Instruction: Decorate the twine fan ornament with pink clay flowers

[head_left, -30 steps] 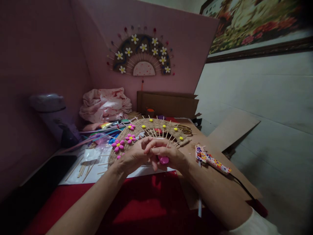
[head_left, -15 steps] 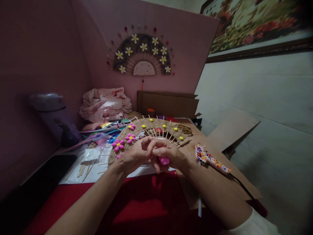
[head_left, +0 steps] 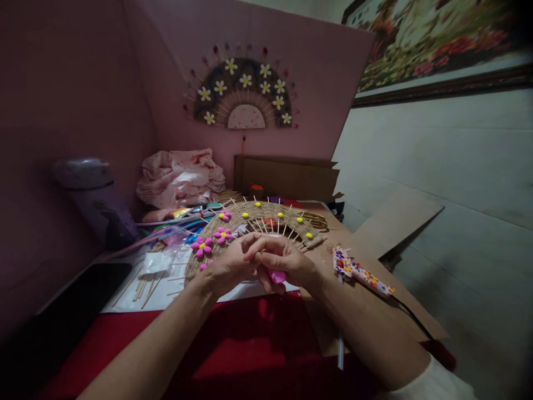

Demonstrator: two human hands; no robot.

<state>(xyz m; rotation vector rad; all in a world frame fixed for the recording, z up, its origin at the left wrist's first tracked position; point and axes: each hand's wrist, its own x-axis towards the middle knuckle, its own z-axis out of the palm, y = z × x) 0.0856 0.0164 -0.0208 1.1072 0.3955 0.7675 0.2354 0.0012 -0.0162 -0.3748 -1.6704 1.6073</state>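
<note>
My left hand (head_left: 235,260) and my right hand (head_left: 291,260) meet in front of the fan, their fingers bent and pressed together. A lump of pink modelling clay (head_left: 278,276) shows under my right hand, held by its curled lower fingers. What lies between the touching fingertips is hidden. Just behind the hands lies a half-round fan of woven twine (head_left: 233,214) on thin sticks. Pink clay flowers (head_left: 201,246) with yellow centres cover its left side. Along its top and right are bare yellow clay dots (head_left: 280,215).
A flower-patterned glue gun (head_left: 360,272) lies on cardboard (head_left: 325,311) at right. Loose sticks (head_left: 144,289) and a plastic bag (head_left: 172,244) lie left, near a purple bottle (head_left: 97,205). Behind are bundled pink cloth (head_left: 181,178) and a finished fan (head_left: 245,91) on the wall.
The fingers of both hands have shifted slightly against each other, and the pink clay has moved a little to the left. The fan and the things around it stay in place.
</note>
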